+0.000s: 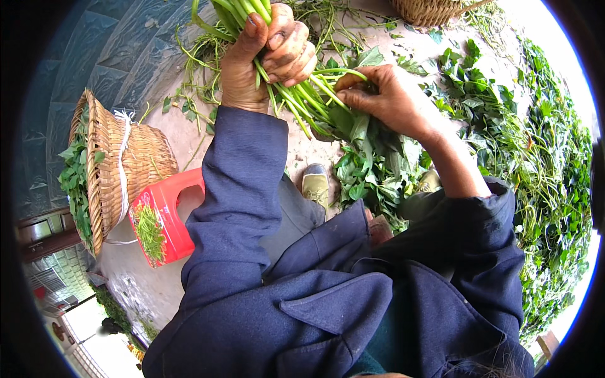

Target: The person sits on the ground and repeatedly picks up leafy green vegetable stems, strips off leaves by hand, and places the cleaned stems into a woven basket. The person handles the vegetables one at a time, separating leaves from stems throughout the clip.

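My left hand (272,52) is raised at the top of the view, its fingers wrapped around a bundle of long green stems (241,16). The stems stick out on both sides of the fist, and their leafy ends (357,125) hang down toward the floor. Just right of it, my right hand (385,97) pinches one or more thin stems between thumb and forefinger, close to the leaves. Its other fingers are partly hidden from this angle. Below the hands, loose green leaves (359,175) lie between my shoes.
A woven basket (137,151) with leaves, tied with white string, stands at left beside a red plastic jug (177,227) with short green stem pieces. Another woven basket (420,10) is at the top. Heaped leafy vines (543,156) cover the right; stripped stems (203,61) lie ahead.
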Tool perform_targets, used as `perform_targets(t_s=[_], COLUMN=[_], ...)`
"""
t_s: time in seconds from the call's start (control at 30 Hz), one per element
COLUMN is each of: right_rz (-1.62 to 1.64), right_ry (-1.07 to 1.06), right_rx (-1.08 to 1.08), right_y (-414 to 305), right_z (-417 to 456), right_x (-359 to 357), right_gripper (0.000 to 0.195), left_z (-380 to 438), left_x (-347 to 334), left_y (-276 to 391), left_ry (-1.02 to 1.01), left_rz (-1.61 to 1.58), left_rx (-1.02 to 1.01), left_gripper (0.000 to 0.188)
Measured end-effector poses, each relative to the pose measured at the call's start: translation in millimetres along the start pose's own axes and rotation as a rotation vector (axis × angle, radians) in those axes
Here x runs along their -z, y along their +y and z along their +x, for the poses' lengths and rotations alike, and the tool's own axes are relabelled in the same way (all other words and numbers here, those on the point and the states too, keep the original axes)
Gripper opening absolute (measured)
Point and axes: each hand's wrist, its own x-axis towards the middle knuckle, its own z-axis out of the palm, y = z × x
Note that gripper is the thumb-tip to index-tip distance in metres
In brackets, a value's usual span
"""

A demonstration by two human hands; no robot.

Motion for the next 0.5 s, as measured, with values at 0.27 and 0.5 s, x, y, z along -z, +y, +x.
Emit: perform_targets(t_s=[0.27,0.5], right_rz=[0.285,0.379], right_ry=[0.389,0.647], right_rx=[-0.257,-0.222], right_y=[10,31], right_z=[3,-1], right_x=[23,76], right_gripper=[0.03,0.036], left_z=[-2,-7], left_x=[-4,8], left_y=[-1,14], left_ry=[-0.023,-0.124], left_rz=[-0.016,-0.166], left_rx=[0.031,-0.025], left_gripper=[0.038,0.034])
